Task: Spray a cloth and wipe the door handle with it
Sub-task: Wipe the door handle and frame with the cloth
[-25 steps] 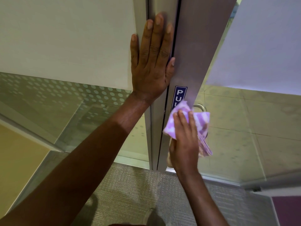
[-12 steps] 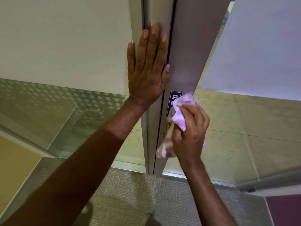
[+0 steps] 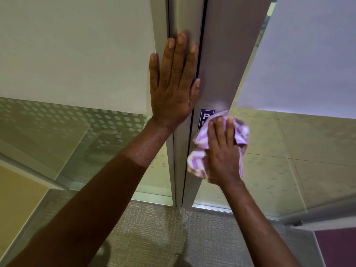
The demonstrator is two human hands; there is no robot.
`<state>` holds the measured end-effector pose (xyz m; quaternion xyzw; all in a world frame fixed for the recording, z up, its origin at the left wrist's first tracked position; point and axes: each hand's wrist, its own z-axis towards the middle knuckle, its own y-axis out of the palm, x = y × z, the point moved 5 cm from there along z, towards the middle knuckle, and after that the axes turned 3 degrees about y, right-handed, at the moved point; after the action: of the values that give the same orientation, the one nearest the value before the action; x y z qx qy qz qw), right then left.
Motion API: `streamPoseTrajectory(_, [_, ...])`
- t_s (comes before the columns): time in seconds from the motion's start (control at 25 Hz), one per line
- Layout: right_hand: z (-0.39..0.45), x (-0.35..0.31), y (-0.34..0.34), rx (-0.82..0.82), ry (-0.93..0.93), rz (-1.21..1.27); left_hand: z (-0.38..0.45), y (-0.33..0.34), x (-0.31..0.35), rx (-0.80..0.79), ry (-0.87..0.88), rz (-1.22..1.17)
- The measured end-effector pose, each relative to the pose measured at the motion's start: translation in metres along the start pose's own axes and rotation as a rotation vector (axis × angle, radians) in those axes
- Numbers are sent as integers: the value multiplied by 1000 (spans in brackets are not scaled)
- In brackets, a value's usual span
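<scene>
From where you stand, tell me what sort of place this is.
Probably an office: a metal-framed door with a blue sign, frosted dotted glass partition, and grey carpet tiles.

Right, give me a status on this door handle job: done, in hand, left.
Done: the purple-and-white striped cloth is already up at the door; whether it was sprayed cannot be seen. In hand: the right hand presses the cloth over the handle's spot beside the blue "PULL" sticker, while the left hand lies flat on the grey metal door frame. Left: finishing the wipe; the handle itself is hidden.
</scene>
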<state>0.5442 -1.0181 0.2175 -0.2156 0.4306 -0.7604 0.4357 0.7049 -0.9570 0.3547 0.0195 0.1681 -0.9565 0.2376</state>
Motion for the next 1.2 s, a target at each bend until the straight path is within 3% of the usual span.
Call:
streamPoseTrajectory(0.08, [32,-3,-20,147,106,93,2,-2,2,-4,-1,0])
streamPoseTrajectory(0.16, [53,-19,-28,217,72,136,2,-3,2,-3,-11,-5])
streamPoseTrajectory(0.44, [-4,-32,8,-160,-100,147,0,-6,3,-3,3,14])
streamPoseTrajectory(0.68, [-27,-46,15,-346,76,247,2,-10,3,7,-7,16])
streamPoseTrajectory(1.0, [-63,-10,-12,-241,169,264,2,-9,2,18,-7,12])
streamPoseTrajectory(1.2, [-80,63,-15,-172,437,370,2,-9,1,28,-10,-2])
